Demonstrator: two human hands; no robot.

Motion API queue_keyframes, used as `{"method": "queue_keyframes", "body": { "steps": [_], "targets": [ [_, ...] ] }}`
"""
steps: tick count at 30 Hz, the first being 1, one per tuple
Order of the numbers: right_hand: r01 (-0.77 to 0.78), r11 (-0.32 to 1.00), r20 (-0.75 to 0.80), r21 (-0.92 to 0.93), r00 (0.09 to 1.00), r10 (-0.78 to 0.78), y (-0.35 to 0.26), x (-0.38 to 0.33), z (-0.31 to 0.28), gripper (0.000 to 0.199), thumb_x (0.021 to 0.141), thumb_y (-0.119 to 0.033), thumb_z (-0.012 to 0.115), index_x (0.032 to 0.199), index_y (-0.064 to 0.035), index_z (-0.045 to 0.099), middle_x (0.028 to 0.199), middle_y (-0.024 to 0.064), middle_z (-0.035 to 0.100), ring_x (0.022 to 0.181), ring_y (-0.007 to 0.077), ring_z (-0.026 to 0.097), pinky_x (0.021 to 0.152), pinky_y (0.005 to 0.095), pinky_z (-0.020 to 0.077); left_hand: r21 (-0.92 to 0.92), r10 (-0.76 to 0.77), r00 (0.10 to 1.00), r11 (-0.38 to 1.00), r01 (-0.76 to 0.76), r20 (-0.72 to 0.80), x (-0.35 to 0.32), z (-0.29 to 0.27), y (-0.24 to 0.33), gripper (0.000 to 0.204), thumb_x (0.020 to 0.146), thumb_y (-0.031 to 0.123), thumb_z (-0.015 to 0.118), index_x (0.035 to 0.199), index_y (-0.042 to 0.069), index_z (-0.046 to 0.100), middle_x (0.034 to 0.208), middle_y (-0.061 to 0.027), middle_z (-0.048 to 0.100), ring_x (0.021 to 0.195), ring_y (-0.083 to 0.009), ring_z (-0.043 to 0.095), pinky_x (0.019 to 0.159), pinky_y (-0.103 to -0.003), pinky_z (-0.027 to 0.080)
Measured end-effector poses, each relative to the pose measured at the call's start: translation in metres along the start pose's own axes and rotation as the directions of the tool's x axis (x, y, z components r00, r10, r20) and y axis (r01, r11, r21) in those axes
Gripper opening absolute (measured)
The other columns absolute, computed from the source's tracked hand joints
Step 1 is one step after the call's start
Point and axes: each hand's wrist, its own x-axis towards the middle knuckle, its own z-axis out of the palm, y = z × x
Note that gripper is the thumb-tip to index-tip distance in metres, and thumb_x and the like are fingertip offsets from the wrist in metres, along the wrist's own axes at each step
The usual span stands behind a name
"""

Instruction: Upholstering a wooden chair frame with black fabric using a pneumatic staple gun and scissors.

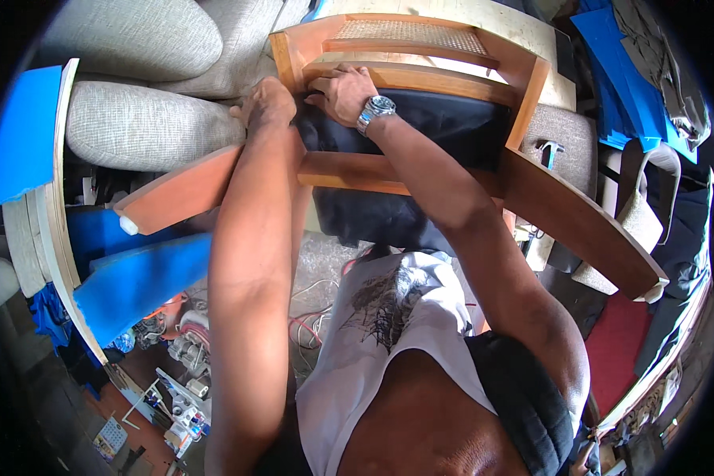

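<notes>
A wooden chair frame [404, 74] with a woven cane panel [412, 34] and curved side pieces stands in front of me. Black cloth [444, 119] spans the space between its rails and hangs below the nearer one. My left hand [268, 103] is closed on the frame's left edge, by the corner post; its fingertips are partly hidden. Beside it, my right hand [345, 95], with a metal watch [377, 111] at the wrist, curls its fingers over the far rail, next to the black cloth. The thumb points left toward the post.
Grey upholstered cushions [147, 123] are piled at the left, close to my left hand. Blue sheets [143, 285] and a wooden board edge lie below them. A hammer [549, 151] rests on a grey padded piece at the right. Cables [313, 317] trail over the floor.
</notes>
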Motion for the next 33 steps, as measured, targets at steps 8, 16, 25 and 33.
{"method": "queue_keyframes", "body": {
  "steps": [8,16,25,33],
  "targets": [
    [0.079,0.997,0.141,-0.010,0.987,-0.077,-0.008,0.025,0.002,0.034,0.092,-0.046,0.056,0.105,-0.0181,0.070,0.098,0.0120,0.073,0.100,0.0325,0.067,0.095,0.0540,0.0432,0.030,0.026,1.000,0.999,-0.027,0.017,-0.014,-0.011,0.000,0.027,0.090,0.012,0.059,0.114,0.013,0.071,0.129,-0.0139,0.063,0.128,-0.0290,0.055,0.112,-0.053,0.027],
    [0.238,0.921,0.134,0.309,0.947,-0.290,0.023,0.034,-0.009,0.027,0.087,-0.037,0.065,0.106,-0.0198,0.072,0.102,0.0125,0.070,0.099,0.0311,0.066,0.088,0.0384,0.0519,0.020,0.154,0.988,0.988,-0.155,0.028,-0.007,0.001,0.005,0.027,0.089,0.017,0.060,0.114,0.019,0.071,0.124,-0.0098,0.066,0.126,-0.0264,0.053,0.105,-0.047,0.032],
    [0.329,0.869,0.089,0.369,0.918,-0.386,0.034,0.031,-0.017,0.025,0.085,-0.028,0.070,0.099,-0.0073,0.073,0.089,0.0114,0.071,0.091,0.0274,0.067,0.086,0.0377,0.0510,-0.127,0.206,0.978,0.969,-0.210,-0.046,-0.010,0.027,0.009,0.025,0.088,0.013,0.058,0.110,0.014,0.072,0.122,-0.0113,0.066,0.123,-0.0268,0.054,0.104,-0.044,0.039],
    [0.162,0.870,0.256,0.466,0.916,-0.308,0.025,0.030,-0.016,0.025,0.087,-0.022,0.066,0.106,-0.0064,0.072,0.102,0.0122,0.073,0.094,0.0261,0.067,0.090,0.0351,0.0507,-0.050,0.166,0.940,0.981,-0.189,-0.298,-0.019,0.026,0.001,0.038,0.086,0.012,0.065,0.122,0.000,0.057,0.127,-0.0177,0.055,0.120,-0.0352,0.052,0.100,-0.045,0.047]
  ]
}}
